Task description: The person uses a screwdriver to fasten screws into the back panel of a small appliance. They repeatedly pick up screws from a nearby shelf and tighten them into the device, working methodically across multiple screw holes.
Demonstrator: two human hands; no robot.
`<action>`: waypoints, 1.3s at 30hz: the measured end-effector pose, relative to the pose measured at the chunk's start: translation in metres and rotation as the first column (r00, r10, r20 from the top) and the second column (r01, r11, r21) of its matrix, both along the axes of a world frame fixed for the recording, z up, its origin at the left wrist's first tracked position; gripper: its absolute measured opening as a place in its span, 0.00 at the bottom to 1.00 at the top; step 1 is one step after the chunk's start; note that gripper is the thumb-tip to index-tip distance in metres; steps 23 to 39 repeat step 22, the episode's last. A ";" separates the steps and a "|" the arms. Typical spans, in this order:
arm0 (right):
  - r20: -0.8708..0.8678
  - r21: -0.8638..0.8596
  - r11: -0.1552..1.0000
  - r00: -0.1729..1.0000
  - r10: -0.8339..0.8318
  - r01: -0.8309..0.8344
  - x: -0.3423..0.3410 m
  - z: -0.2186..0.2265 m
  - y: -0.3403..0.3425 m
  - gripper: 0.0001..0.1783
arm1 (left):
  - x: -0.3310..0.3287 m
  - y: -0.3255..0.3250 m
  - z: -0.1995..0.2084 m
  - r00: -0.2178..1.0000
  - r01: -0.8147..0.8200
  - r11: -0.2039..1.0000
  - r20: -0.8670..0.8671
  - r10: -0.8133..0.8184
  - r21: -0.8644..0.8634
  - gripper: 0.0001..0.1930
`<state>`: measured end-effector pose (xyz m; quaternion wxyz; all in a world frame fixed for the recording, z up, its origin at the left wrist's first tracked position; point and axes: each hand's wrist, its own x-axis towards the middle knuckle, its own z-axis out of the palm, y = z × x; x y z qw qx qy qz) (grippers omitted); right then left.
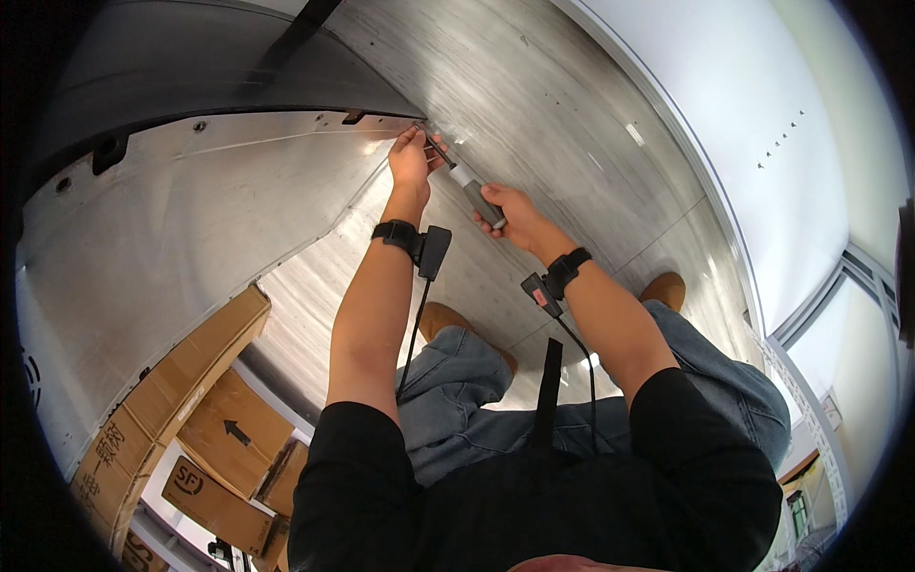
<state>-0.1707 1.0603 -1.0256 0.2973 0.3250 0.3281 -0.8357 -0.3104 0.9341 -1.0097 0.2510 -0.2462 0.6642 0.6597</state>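
My right hand (515, 215) is closed around the grey handle of a screwdriver (474, 191). The tool's dark shaft slants up and left toward the far corner of a large silver metal panel (257, 181). At that corner is my left hand (412, 160), thumb and fingers drawn together by the screwdriver's tip. What those fingers pinch is too small and too covered to make out. Several holes and a notch run along the panel's upper edge, which meets a dark, smooth body (210, 67).
Cardboard boxes (233, 419) are stacked at the lower left beside the panel. Grey wood-look floor (591, 143) stretches ahead and to the right, bounded by a white wall panel (753, 124). Black straps on both my wrists carry small devices with cables.
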 end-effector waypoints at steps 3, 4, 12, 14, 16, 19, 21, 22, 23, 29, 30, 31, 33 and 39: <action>-0.019 0.145 0.987 0.997 0.080 -0.076 -0.002 -0.002 -0.004 0.18 | 0.000 -0.003 -0.004 1.000 0.014 1.000 -0.021 -0.014 0.017 0.07; -0.027 0.216 0.970 0.993 0.116 -0.107 -0.004 0.000 -0.006 0.18 | 0.000 -0.005 -0.008 0.999 0.022 1.000 -0.033 -0.021 0.023 0.07; -0.175 0.861 0.507 0.910 0.377 -0.044 -0.006 -0.022 -0.020 0.28 | 0.000 0.003 -0.020 0.996 -0.058 0.995 -0.067 0.053 -0.079 0.12; -0.182 0.930 0.367 0.888 0.423 0.016 -0.004 -0.025 -0.023 0.29 | 0.000 0.003 -0.022 0.996 -0.074 0.993 -0.063 0.068 -0.094 0.12; -0.169 0.947 0.319 0.885 0.434 0.025 -0.005 -0.020 -0.023 0.30 | -0.002 0.005 -0.020 0.996 -0.082 0.990 -0.053 0.076 -0.117 0.12; -0.076 0.579 0.791 0.952 0.296 -0.199 -0.010 -0.005 -0.009 0.32 | -0.004 0.005 -0.017 0.996 -0.089 0.993 -0.019 0.087 -0.080 0.11; -0.050 0.340 0.911 0.963 0.264 -0.233 -0.011 0.002 0.002 0.33 | -0.005 0.001 -0.020 0.998 -0.061 0.998 -0.026 0.060 -0.028 0.11; -0.034 0.210 0.948 0.967 0.253 -0.241 -0.011 0.004 0.008 0.34 | -0.004 -0.002 -0.023 0.998 -0.049 0.999 -0.031 0.049 -0.003 0.11; -0.034 0.210 0.948 0.967 0.253 -0.241 -0.011 0.004 0.008 0.34 | -0.004 -0.002 -0.023 0.998 -0.049 0.999 -0.031 0.049 -0.003 0.11; -0.034 0.210 0.948 0.967 0.253 -0.241 -0.011 0.004 0.008 0.34 | -0.004 -0.002 -0.023 0.998 -0.049 0.999 -0.031 0.049 -0.003 0.11; -0.034 0.210 0.948 0.967 0.253 -0.241 -0.011 0.004 0.008 0.34 | -0.004 -0.002 -0.023 0.998 -0.049 0.999 -0.031 0.049 -0.003 0.11; -0.034 0.210 0.948 0.967 0.253 -0.241 -0.011 0.004 0.008 0.34 | -0.004 -0.002 -0.023 0.998 -0.049 0.999 -0.031 0.049 -0.003 0.11; -0.034 0.210 0.948 0.967 0.253 -0.241 -0.011 0.004 0.008 0.34 | -0.004 -0.002 -0.023 0.998 -0.049 0.999 -0.031 0.049 -0.003 0.11; -0.034 0.210 0.948 0.967 0.253 -0.241 -0.011 0.004 0.008 0.34 | -0.004 -0.002 -0.023 0.998 -0.049 0.999 -0.031 0.049 -0.003 0.11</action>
